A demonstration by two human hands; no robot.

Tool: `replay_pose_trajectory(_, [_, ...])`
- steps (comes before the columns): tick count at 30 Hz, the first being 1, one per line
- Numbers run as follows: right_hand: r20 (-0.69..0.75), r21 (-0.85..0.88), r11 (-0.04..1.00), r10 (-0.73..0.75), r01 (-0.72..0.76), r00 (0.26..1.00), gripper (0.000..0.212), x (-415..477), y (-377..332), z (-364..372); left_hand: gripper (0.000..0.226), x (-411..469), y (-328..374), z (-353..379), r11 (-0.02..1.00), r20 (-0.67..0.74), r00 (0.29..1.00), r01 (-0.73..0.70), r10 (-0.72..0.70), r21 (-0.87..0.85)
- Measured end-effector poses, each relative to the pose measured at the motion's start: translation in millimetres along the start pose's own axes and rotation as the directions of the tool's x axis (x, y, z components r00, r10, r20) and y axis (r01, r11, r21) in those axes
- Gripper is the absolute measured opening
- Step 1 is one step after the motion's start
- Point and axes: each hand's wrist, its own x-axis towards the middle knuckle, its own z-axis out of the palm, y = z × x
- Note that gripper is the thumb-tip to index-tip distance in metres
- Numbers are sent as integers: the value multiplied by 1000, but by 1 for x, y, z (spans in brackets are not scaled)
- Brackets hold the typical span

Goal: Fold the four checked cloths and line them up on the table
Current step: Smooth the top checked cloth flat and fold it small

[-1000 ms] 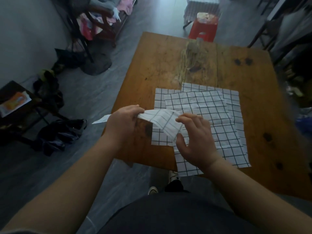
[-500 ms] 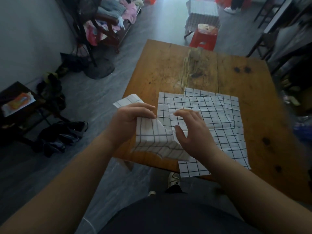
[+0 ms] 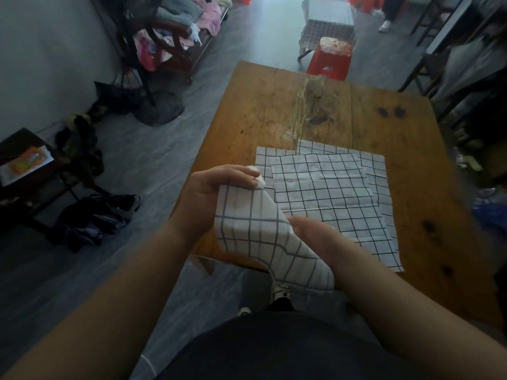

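Note:
I hold one white checked cloth [image 3: 263, 234] up over the near left corner of the wooden table [image 3: 274, 105]. My left hand [image 3: 216, 193] grips its upper edge, fingers curled over the fabric. My right hand [image 3: 321, 239] is beside its lower right part, with the fingers hidden behind the cloth. The cloth hangs down past the table edge. Three other checked cloths [image 3: 329, 187] lie flat and overlapping on the table just beyond my hands.
A red plastic stool [image 3: 330, 60] stands past the table's far edge. A chair piled with clothes [image 3: 178, 31] is at the far left, and bags and dark clothing [image 3: 93, 218] lie on the floor to the left. A worn patch [image 3: 312, 105] marks the table's middle.
I have lifted the cloth off the pile and drawn it toward me. My right hand slid down from the cloth's top to its lower right side.

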Motion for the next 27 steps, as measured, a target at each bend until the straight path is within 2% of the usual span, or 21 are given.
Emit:
replay_pose_trajectory(2, [-8,96,994,-48,48,999,35,-2,-4,-1,25,-1,-1,-1,1000,9,1000,-19,19,-13])
replay_pose_trajectory(7, [-199,124,950,-259,286,945,44,-10,-18,-12,25,-7,-7,-11,998,-36,998,49,-50,-31])
replay_pose_trajectory(10, [-218,175,909,-339,379,915,37,-23,-31,-14,20,-11,-10,-15,996,-56,995,86,-88,-37])
replay_pose_trajectory(15, [-275,44,872,-458,487,845,37,-39,-41,-17,18,-14,-18,-17,994,-73,991,110,-108,10])
replay_pose_trajectory(19, [-271,151,802,-529,578,804,45,-45,-42,-21,12,-15,-18,-17,991,-116,986,107,-117,-85])
replay_pose_trajectory(21, [-260,174,781,-551,600,793,49,-49,-44,-21,21,-15,-18,-18,990,-136,984,107,-119,-94])
replay_pose_trajectory(25, [-279,60,735,-637,675,719,38,-54,-46,-22,20,-10,-16,-16,985,-133,980,137,-150,-100])
replay_pose_trajectory(27, [-303,-55,716,-676,696,672,33,-54,-46,-22,20,-6,-12,-16,981,-113,977,174,-183,-83])
